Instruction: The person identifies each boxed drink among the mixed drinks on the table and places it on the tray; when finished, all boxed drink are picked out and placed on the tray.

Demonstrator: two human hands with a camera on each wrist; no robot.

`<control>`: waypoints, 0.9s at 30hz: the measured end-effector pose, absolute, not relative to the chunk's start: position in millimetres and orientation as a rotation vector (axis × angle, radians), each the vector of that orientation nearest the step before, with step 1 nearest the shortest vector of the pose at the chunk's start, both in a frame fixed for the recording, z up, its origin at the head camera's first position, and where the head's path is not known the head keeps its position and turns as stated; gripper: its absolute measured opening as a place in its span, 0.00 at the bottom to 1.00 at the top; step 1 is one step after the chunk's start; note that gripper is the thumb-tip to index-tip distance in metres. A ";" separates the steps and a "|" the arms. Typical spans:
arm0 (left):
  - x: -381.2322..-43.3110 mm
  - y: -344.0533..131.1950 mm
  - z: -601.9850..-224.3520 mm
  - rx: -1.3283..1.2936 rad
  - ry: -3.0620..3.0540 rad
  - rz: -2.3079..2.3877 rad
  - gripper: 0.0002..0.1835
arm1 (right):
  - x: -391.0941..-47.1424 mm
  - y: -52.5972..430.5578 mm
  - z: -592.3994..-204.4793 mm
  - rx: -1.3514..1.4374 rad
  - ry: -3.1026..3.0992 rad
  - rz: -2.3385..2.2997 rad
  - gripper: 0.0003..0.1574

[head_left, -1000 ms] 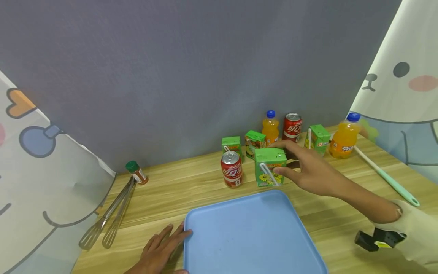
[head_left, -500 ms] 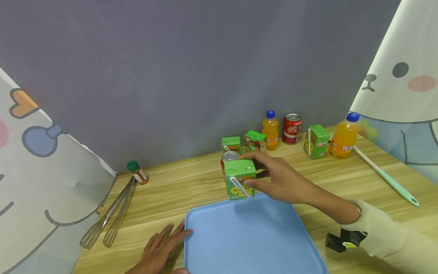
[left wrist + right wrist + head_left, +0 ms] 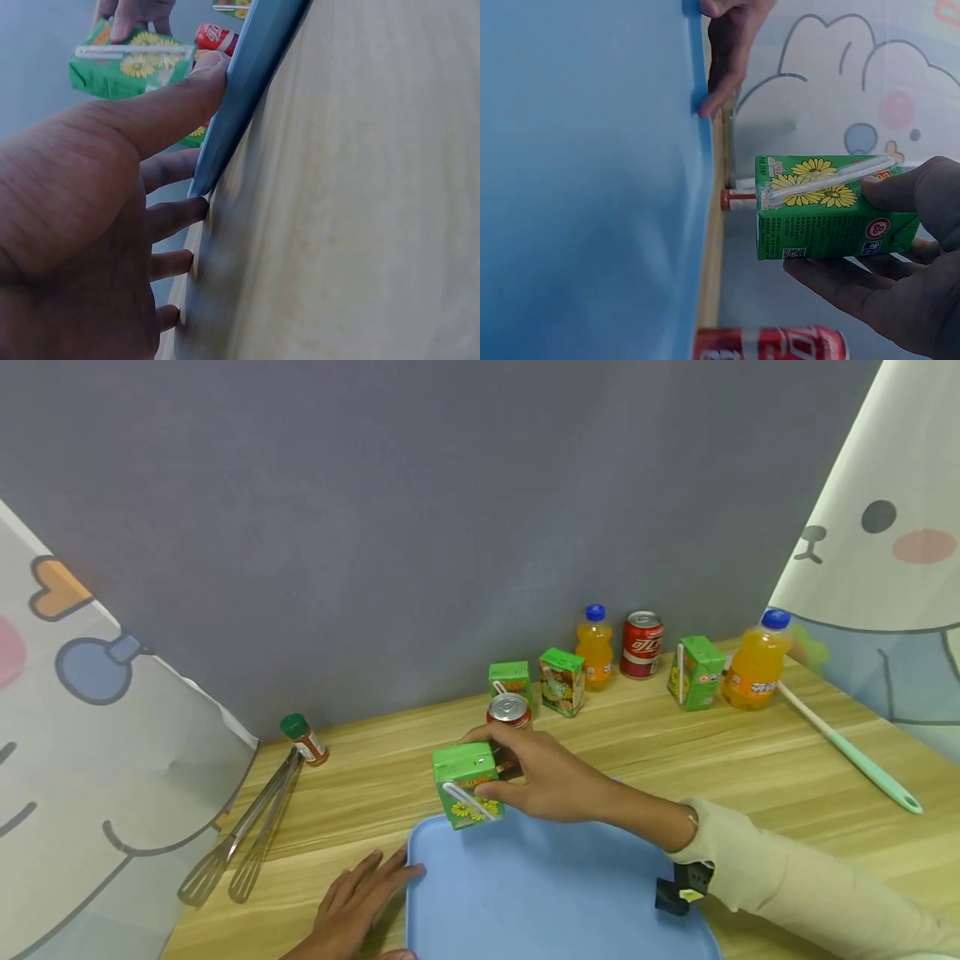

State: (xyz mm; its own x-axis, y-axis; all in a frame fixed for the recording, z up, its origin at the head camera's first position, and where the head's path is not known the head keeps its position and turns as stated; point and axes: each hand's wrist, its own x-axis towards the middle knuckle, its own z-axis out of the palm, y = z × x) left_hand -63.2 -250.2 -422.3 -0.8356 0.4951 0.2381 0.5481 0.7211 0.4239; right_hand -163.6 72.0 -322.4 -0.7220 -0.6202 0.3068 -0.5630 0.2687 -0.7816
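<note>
My right hand (image 3: 547, 777) grips a green drink carton (image 3: 467, 785) with a white straw on its front, thumb on the near face and fingers behind. In the head view the carton overlaps the far left corner of the blue tray (image 3: 540, 885); the right wrist view shows it held above the tray's level. My left hand (image 3: 356, 902) rests at the tray's left edge. The left wrist view shows the left thumb (image 3: 214, 67) on the tray rim and the other fingers reaching down to the table, straight and spread.
Behind the right hand stands a red soda can (image 3: 510, 710), near two green cartons (image 3: 562, 683). Farther right are an orange drink bottle (image 3: 595, 647), another red can (image 3: 642, 645), a carton (image 3: 696, 672), a second bottle (image 3: 757, 660) and a mint-handled utensil (image 3: 862, 760). Metal tongs (image 3: 240, 835) and a spice jar (image 3: 304, 740) lie left.
My right hand has carried the carton leftward and toward me, from beside the front red can to over the tray's far left corner. The left hand stays in place.
</note>
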 end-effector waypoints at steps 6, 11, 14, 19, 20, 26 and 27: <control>-62.2 -248.4 -421.4 -0.825 -2.829 -0.724 0.42 | -165.7 53.2 -330.4 -1.147 2.422 -1.418 0.35; -62.3 -248.5 -421.3 -0.832 -2.827 -0.704 0.42 | -165.8 41.8 -337.1 -1.176 2.445 -1.386 0.33; -62.0 -248.1 -420.8 -0.834 -2.828 -0.713 0.42 | -165.6 37.7 -341.4 -1.176 2.459 -1.375 0.33; -61.5 -247.0 -421.5 -0.840 -2.818 -0.726 0.41 | -165.2 33.8 -352.0 -1.185 2.457 -1.365 0.33; -61.7 -247.0 -421.8 -0.844 -2.816 -0.726 0.41 | -164.9 33.4 -354.2 -1.185 2.459 -1.361 0.34; -62.3 -248.4 -423.3 -0.850 -2.813 -0.718 0.41 | -163.3 33.7 -359.8 -1.187 2.468 -1.336 0.34; -62.5 -248.7 -423.5 -0.848 -2.814 -0.717 0.41 | -163.3 34.2 -359.3 -1.197 2.471 -1.329 0.34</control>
State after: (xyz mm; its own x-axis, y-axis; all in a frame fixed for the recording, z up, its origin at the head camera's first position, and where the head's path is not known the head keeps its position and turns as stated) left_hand -62.5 -248.7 -423.5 -0.8366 0.4922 0.2405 0.5473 0.7315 0.4067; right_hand -163.3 34.2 -359.3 -0.6887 -0.6739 0.2675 -0.5947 0.3141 -0.7400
